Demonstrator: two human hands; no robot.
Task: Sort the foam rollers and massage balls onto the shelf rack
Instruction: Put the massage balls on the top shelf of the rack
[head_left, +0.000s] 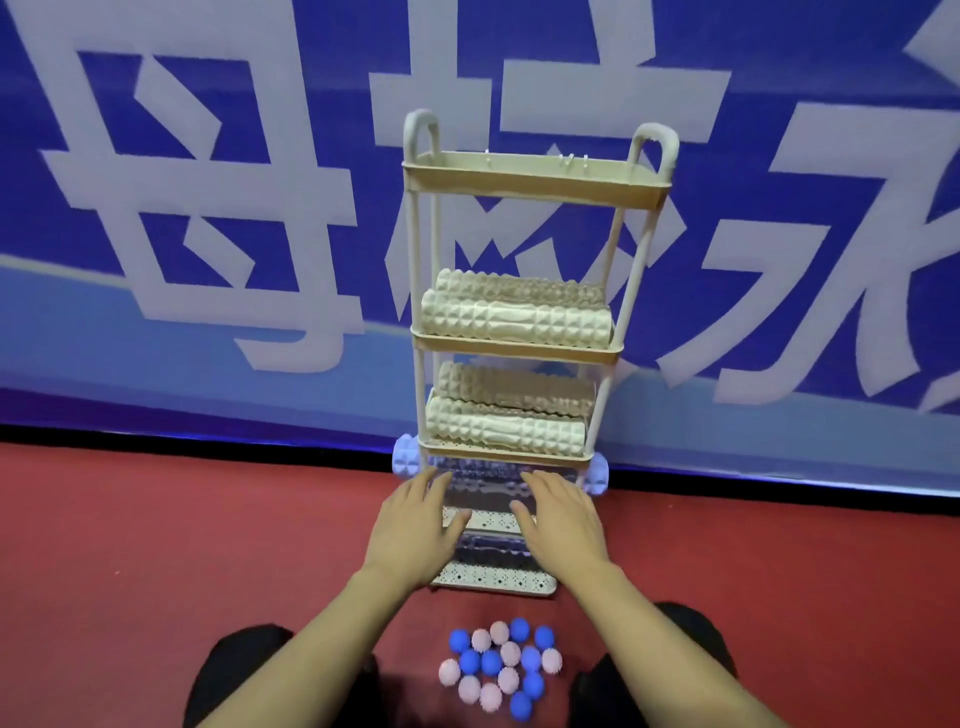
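A beige shelf rack (535, 179) with several tiers stands on the red floor against a blue banner. Two cream foam rollers (514, 319) lie on its second tier and two more (506, 428) on the third. A pale blue roller (485, 480) lies across a lower tier, its ends (405, 460) sticking out both sides. My left hand (415, 525) and my right hand (563, 525) reach in with straight fingers touching that blue roller. A cluster of several blue and pink spiky massage balls (501, 665) lies on the floor in front of the rack.
The rack's top tray is seen only from below. The blue banner (208, 208) with large white characters stands right behind the rack. My dark-clad knees (239, 670) frame the balls on both sides. Red floor (156, 519) spreads left and right.
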